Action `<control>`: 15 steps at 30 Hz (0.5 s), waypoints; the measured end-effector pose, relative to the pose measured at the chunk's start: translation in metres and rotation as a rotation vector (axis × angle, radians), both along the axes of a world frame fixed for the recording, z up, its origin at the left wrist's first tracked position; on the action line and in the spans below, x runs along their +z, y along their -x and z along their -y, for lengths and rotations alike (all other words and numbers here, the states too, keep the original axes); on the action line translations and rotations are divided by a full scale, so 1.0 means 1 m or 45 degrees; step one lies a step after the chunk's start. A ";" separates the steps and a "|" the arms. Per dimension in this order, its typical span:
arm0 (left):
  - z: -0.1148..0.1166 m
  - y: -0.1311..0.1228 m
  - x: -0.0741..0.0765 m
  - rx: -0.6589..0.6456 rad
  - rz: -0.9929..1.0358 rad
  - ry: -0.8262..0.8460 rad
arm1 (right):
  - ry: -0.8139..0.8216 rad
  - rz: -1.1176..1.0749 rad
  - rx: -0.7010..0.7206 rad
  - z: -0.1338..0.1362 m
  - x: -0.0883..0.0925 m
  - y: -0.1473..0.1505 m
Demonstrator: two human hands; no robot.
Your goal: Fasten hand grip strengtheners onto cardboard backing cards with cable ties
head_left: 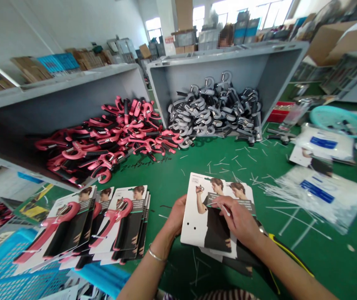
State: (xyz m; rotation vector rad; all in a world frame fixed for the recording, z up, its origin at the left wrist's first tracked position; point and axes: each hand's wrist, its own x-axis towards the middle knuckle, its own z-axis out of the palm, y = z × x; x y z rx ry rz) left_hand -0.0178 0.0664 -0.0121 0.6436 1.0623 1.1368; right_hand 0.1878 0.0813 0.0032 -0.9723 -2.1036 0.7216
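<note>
My left hand is closed on the left edge of a printed backing card, its fingers partly hidden behind it. The card is white and black with a person's picture and two punched holes. My right hand lies over the card's right side, fingers stretched across the print; a small pale sliver shows by the fingers, too small to name. More cards lie fanned underneath. Pliers or cutters with yellow-black handles lie partly under my right forearm. Loose white cable ties are scattered to the right.
Pink hand grips spill from a tipped grey bin at left; grey hand grips fill another. Carded pink grips stand stacked over a blue basket. Bags of ties and a turquoise dish sit at right. Another person is behind the bins.
</note>
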 end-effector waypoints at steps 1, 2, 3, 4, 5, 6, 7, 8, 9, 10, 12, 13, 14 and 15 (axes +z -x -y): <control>0.003 0.000 -0.001 -0.057 -0.029 -0.003 | -0.012 0.025 0.025 0.000 0.001 0.001; 0.007 0.001 -0.003 -0.116 -0.070 -0.013 | -0.012 0.045 0.048 0.000 0.002 0.002; 0.011 0.002 -0.004 -0.167 -0.119 -0.033 | 0.000 0.055 0.069 0.001 0.003 0.004; 0.015 0.002 -0.005 -0.208 -0.168 -0.063 | 0.022 0.054 0.087 0.002 0.005 0.005; 0.018 0.002 -0.005 -0.239 -0.216 -0.102 | 0.043 0.043 0.097 0.003 0.006 0.006; 0.020 0.002 -0.004 -0.251 -0.264 -0.148 | 0.057 0.027 0.099 0.003 0.007 0.007; 0.020 0.001 -0.001 -0.251 -0.312 -0.203 | 0.063 0.010 0.093 0.003 0.007 0.008; 0.017 -0.001 0.004 -0.229 -0.363 -0.261 | 0.061 -0.010 0.066 0.001 0.007 0.008; 0.012 -0.003 0.010 -0.184 -0.410 -0.324 | 0.060 -0.023 0.024 -0.002 0.006 0.008; 0.005 -0.005 0.016 -0.141 -0.450 -0.390 | 0.054 -0.036 -0.030 -0.008 0.006 0.007; -0.011 -0.009 0.030 -0.061 -0.509 -0.526 | 0.028 -0.054 -0.142 -0.021 0.005 0.007; -0.018 -0.009 0.035 -0.045 -0.561 -0.586 | 0.012 -0.056 -0.184 -0.028 0.005 0.006; -0.023 -0.009 0.037 -0.044 -0.648 -0.630 | -0.008 -0.053 -0.203 -0.033 0.006 0.005; -0.026 -0.008 0.036 -0.068 -0.770 -0.650 | -0.032 -0.047 -0.198 -0.037 0.006 0.004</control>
